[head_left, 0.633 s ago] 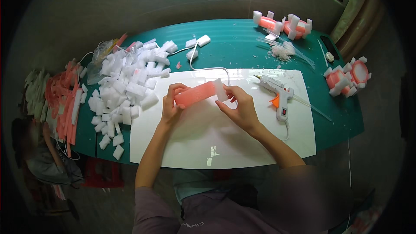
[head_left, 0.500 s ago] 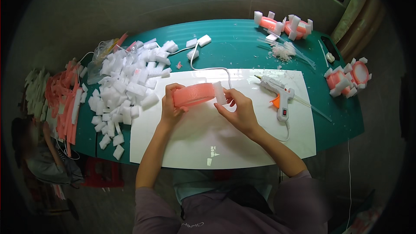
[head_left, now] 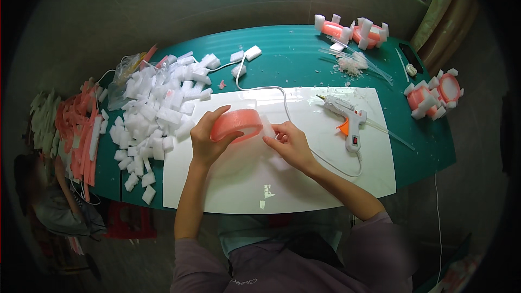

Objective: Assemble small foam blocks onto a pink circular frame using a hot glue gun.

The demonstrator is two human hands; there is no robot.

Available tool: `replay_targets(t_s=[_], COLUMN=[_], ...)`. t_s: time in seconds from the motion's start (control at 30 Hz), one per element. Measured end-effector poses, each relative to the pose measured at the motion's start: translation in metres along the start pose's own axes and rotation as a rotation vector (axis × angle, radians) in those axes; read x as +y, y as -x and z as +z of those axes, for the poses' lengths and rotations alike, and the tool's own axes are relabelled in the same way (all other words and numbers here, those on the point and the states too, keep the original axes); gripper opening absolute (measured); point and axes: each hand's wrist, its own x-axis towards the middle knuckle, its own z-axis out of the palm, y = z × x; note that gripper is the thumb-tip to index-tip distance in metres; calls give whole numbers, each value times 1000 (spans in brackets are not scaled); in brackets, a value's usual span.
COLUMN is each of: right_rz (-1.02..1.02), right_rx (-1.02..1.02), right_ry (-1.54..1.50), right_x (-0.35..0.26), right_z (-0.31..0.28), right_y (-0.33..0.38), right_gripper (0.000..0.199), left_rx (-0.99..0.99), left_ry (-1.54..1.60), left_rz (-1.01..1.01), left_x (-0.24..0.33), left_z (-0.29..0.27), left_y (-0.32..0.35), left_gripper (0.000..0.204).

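My left hand grips a pink foam strip that is bent into a ring above the white board. My right hand pinches a small white foam block against the ring's right end. Both hands meet near the middle of the board. A white hot glue gun with an orange trigger lies on the board to the right of my right hand, its cord looping back across the table.
A heap of white foam blocks covers the green table at the left. Pink foam strips lie past the left edge. Pink rings with white blocks stand at the back and far right. Glue sticks lie behind the gun.
The pink strip was held nearly straight between both hands; now it is curled into a ring, and my right hand has closed in on its end.
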Motion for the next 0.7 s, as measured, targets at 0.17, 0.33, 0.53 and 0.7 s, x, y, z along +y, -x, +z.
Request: replay_targets(t_s=[0.17,0.33,0.53,0.7], right_rz=[317,257,212,101], right_rx=[-296,-161,-213,-228], right_ry=[-257,-205,-11,259], right_x=[-14,-5,-15,-10], right_z=[5,11,-5,-11], right_y=[-1,4,1,1], right_gripper=[37,45,44,39], left_rx=[115,9,-136,-275], left_ry=[26,-35,56,224], left_rz=[-45,13,-51,-127], left_x=[-7,-2,17,19], left_z=[-2,-4,-6,-4], left_y=[8,4,-5,-13], left_gripper=[44,46,41,44])
